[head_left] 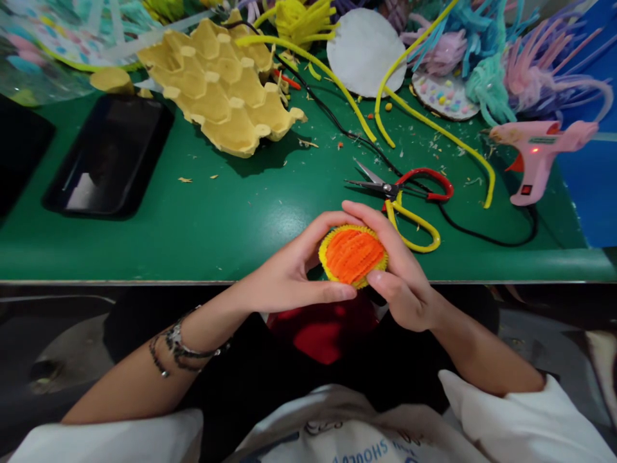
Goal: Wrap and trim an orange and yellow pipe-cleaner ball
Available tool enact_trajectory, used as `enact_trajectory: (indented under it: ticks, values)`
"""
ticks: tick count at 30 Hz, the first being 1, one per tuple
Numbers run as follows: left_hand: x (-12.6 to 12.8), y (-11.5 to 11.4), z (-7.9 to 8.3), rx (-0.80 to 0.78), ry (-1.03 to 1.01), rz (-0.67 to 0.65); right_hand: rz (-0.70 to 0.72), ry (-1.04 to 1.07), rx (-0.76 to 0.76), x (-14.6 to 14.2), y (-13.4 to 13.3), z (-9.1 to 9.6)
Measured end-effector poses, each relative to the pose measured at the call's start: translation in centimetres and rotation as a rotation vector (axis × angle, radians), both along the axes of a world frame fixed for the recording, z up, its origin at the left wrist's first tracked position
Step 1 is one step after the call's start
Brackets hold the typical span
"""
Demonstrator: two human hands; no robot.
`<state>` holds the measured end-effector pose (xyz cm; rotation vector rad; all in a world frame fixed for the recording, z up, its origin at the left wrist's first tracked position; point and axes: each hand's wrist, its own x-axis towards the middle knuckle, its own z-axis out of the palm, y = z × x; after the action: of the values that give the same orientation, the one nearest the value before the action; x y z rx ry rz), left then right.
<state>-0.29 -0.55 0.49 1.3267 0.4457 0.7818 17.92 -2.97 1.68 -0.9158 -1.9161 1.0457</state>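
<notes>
Both my hands hold a small round disc (352, 254) of coiled orange pipe cleaner with a yellow fuzzy rim, just over the near edge of the green table (231, 225). My left hand (289, 273) grips its left side, thumb under and fingers curved over the top. My right hand (400, 270) pinches its right side, with the index finger laid along the upper rim. Scissors (400, 190) with one red and one yellow handle lie just beyond my right hand.
A pink glue gun (540, 157) with a lit red light rests at the right, its black cord (482, 235) looping past the scissors. A yellow egg carton (226, 83), long yellow pipe cleaners (434, 128), a white disc (364, 51) and black phones (110, 154) lie farther back.
</notes>
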Motion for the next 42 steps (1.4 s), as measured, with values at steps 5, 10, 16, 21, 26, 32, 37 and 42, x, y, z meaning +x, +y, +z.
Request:
enact_trajectory:
  ticks: [5, 10, 16, 21, 26, 32, 37, 42]
  values:
    - [0.1, 0.0, 0.0, -0.018, -0.019, 0.011, 0.014, 0.017, -0.013, 0.0, 0.0, -0.1]
    - [0.0, 0.2, 0.1, -0.020, -0.038, 0.004, 0.037, 0.030, -0.007, 0.1, 0.1, -0.2]
    - [-0.2, 0.3, 0.3, -0.071, -0.050, -0.018, 0.023, -0.005, -0.018, 0.2, 0.0, -0.1]
    - [-0.2, 0.3, 0.2, -0.098, -0.072, -0.031, 0.049, 0.001, -0.039, 0.2, 0.1, 0.3]
    - [-0.3, 0.4, 0.2, -0.132, -0.067, -0.030, 0.050, 0.035, -0.072, 0.2, 0.0, 0.2]
    - [-0.3, 0.5, -0.1, -0.164, -0.099, -0.006, -0.066, 0.208, -0.148, 0.3, 0.9, -0.3]
    - [-0.3, 0.5, -0.2, -0.209, -0.098, 0.029, -0.383, 0.440, -0.121, 0.9, 2.1, -0.7]
    - [-0.3, 0.5, -0.5, -0.227, -0.067, 0.088, -0.336, 0.357, -0.154, 0.9, 1.7, -0.5]
